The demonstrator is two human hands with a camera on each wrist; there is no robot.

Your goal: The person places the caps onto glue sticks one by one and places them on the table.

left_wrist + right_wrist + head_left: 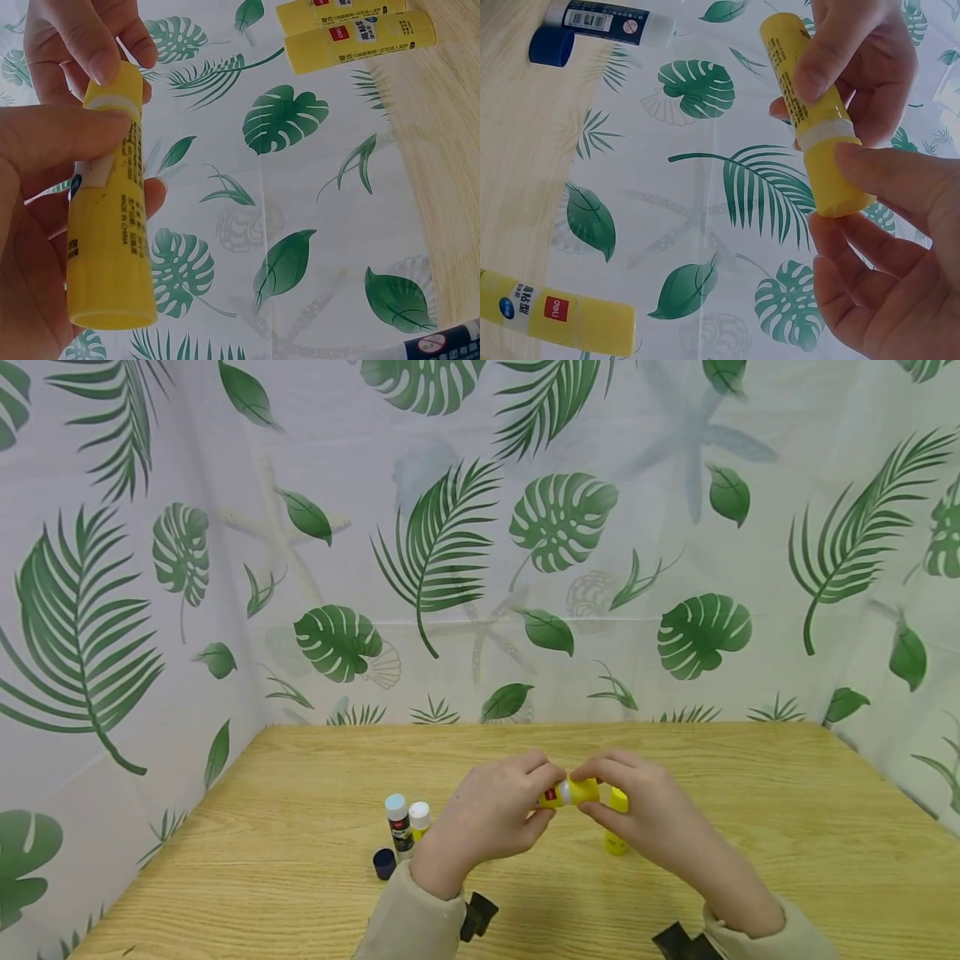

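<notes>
Between both hands a yellow glue stick (573, 793) is held above the table. My left hand (487, 814) grips its printed body, thumb along the side, as the left wrist view shows. At the other end, my right hand (660, 810) pinches the yellow cap (840, 180) between thumb and fingers. A pale ring (826, 133) shows between cap and body. Behind the right hand stands another yellow glue stick (617, 843), partly hidden by the fingers. Two yellow glue sticks, the nearer one (364, 41) in full, appear side by side in the left wrist view.
Left of my left hand stand a dark-labelled glue stick (400, 827) with a light blue top and a white-topped yellow one (420, 817), partly behind the wrist. A dark blue cap (384, 863) sits beside them. Leaf-patterned cloth (480, 568) borders the wooden table (337, 760).
</notes>
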